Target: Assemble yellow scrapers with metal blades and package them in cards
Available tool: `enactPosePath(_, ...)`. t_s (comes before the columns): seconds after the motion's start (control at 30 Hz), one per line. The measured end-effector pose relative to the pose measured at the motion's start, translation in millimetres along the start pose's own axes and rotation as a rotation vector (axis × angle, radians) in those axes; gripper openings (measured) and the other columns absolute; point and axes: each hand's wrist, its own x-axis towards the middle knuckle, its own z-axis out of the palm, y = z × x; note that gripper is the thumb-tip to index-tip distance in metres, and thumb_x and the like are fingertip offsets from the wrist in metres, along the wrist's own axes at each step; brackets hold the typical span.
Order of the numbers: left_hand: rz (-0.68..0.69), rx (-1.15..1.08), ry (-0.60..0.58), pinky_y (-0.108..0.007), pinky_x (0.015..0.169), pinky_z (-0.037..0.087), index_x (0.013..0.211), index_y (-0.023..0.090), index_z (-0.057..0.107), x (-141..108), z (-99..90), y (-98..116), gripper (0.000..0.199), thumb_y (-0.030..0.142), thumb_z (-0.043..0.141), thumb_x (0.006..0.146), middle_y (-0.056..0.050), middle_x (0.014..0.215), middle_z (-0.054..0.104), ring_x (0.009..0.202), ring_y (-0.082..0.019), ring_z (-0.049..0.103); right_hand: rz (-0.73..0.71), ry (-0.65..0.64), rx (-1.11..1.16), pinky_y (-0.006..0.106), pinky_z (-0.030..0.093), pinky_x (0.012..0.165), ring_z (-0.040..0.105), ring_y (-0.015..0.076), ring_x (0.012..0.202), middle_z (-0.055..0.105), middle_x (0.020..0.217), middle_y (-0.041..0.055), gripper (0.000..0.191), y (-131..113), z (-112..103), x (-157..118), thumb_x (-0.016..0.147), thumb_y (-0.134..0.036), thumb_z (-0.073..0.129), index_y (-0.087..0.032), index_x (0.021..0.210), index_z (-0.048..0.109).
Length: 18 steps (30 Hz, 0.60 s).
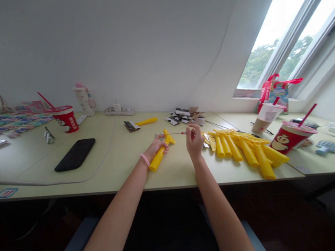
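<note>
At the left, colourful flat pieces (18,124) spread over the pale table (122,149), with a red cup (66,119) beside them. A black phone (75,154) lies back from the front edge, a white cable (103,161) curving between it and that edge. Open tabletop separates the phone from the left hand (156,147), which is closed around a yellow handle (157,160); its tubular lower end points toward the front edge, near it. Behind lie another yellow tool (146,121) and, farther right, black-and-white cards (182,117) near the wall.

The right hand (194,139) grips a thin screwdriver (177,133), its shaft reaching left to the held handle's head; whether they touch is unclear. Pale tabletop shows between the two wrists. Just right of this hand, a heap of yellow handles (236,155) leaves it little sideways room, one end reaching about the front edge. Beyond stand another red cup (283,142) and a blue brush (327,147).
</note>
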Motion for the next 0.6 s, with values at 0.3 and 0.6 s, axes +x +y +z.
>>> enactPosePath(0.3, -0.006, 0.015, -0.013, -0.014, 0.039, 0.034, 0.105, 0.022, 0.040, 1.5, -2.3, -0.5, 0.053, 0.002, 0.056, 0.059, 0.001, 0.072, 0.050, 0.045, -0.004, 0.046, 0.036, -0.073, -0.019, 0.028, 0.038, 0.063, 0.052, 0.0173, 0.072, 0.057, 0.077, 0.0034, 0.023, 6.4, 3.3, -0.5, 0.085, -0.024, 0.029, -0.020, 0.088, 0.052)
enactPosePath(0.6, -0.003, 0.028, -0.017, -0.014, 0.040, 0.035, 0.109, 0.022, 0.036, -0.6, -0.1, 0.3, 0.055, 0.003, 0.053, 0.060, -0.001, 0.074, 0.051, 0.046, -0.004, 0.046, 0.056, 0.019, 0.002, 0.023, 0.037, 0.056, 0.048, 0.0120, 0.054, 0.052, 0.060, -0.0018, 0.022, -1.3, 1.5, -0.4, 0.085, -0.035, 0.042, -0.018, 0.089, 0.055)
